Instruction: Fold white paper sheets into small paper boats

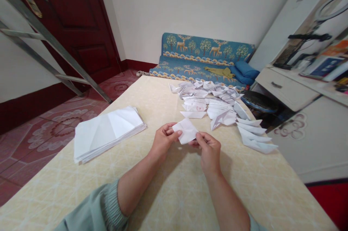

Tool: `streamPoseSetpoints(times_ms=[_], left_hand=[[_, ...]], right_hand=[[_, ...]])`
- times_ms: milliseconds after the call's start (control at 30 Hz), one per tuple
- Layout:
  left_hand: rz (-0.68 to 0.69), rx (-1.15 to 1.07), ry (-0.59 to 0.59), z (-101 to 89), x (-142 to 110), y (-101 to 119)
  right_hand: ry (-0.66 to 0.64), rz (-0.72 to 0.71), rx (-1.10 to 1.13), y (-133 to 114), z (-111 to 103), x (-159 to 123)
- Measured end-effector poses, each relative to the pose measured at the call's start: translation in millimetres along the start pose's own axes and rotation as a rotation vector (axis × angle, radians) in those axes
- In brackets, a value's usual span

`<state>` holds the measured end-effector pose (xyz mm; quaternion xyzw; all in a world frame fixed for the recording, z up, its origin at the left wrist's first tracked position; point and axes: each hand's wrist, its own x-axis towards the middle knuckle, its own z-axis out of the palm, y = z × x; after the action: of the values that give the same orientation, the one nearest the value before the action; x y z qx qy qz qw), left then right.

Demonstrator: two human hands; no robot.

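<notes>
We pinch a small folded paper [186, 130] in our left hand [164, 136] and right hand [211, 147], thumbs and fingers closed on its left and right sides, above the table [168, 198]. A stack of white sheets [108, 131] lies left; folded paper boats [257, 145] sit far right.

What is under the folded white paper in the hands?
Below the folded white paper, gripped by the left hand and right hand, the yellowish tabletop shows. The paper's underside and the tabletop behind it are covered.
</notes>
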<state>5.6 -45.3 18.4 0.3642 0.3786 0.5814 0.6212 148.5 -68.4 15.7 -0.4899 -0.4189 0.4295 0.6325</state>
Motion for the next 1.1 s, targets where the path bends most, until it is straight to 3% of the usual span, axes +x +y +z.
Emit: streamPoseSetpoints(times_ms=[167,267,367,467,633,800,967,1100], left_hand=[[0.062,0.066,0.083,-5.7,3,3],[0.099,0.212,0.041,-9.7,4,8],[0.091,0.316,-0.057,-10.6,4,10],[0.062,0.312,-0.128,-8.4,3,7],[0.062,0.228,-0.072,-4.4,4,2],[0.073,0.258,-0.033,-5.8,4,0],[0.088,0.356,-0.173,-4.2,0,0],[0.147,0.361,-0.176,-4.4,-1,2]], right_hand=[[-0.204,0.170,-0.083,-5,4,-3],[-0.266,0.150,-0.173,-7,4,-2],[-0.268,0.050,-0.204,-7,1,0],[-0.256,0.062,-0.213,-6,-1,1],[-0.146,0.099,-0.129,-2,-1,-1],[-0.198,0.144,-0.119,-2,-1,0],[-0.227,-0.051,-0.266,-6,-4,4],[-0.167,-0.077,-0.236,-6,-7,5]])
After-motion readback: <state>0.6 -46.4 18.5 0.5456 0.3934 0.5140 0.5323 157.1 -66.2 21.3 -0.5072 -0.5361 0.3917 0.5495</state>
